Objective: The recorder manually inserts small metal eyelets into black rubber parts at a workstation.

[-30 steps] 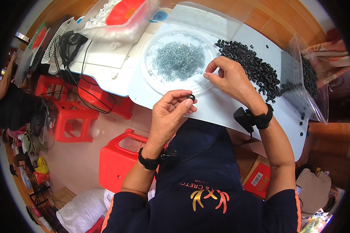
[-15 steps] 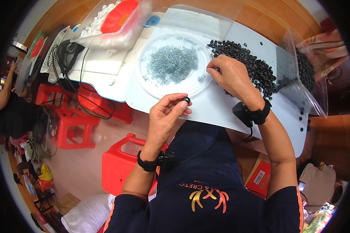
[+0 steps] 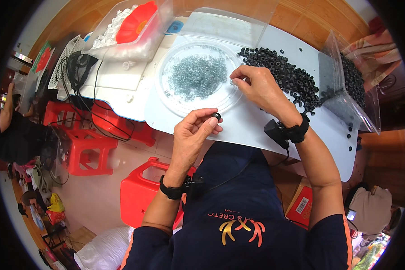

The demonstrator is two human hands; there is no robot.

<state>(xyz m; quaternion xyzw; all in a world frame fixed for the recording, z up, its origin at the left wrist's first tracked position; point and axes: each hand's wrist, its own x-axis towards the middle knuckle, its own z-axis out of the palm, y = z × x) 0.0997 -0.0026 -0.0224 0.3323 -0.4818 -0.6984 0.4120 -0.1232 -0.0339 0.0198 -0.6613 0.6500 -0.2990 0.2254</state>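
Observation:
Between the thumb and fingers of my left hand (image 3: 190,135) is a small black ring-shaped part (image 3: 217,116), held just past the table's near edge. My right hand (image 3: 260,87) hovers at the right side of a round clear tray (image 3: 165,104), thumb and forefinger drawn together in a pinch. Anything in that pinch is too small to make out. A heap of tiny clear pieces (image 3: 197,75) fills the tray's middle. Beyond and right of my right hand spreads a pile of black ring-shaped parts (image 3: 294,82).
A clear bin (image 3: 346,96) with more black parts lies tipped at the table's right end. At the back left stands a clear box (image 3: 135,51) of white parts with a red flower-shaped dish (image 3: 137,21). Red stools (image 3: 139,198) stand below. Another person (image 3: 18,130) is at far left.
My right hand has shifted slightly left, from the edge of the black pile to over the tray's right rim. The left hand keeps the black ring-shaped part nearly still.

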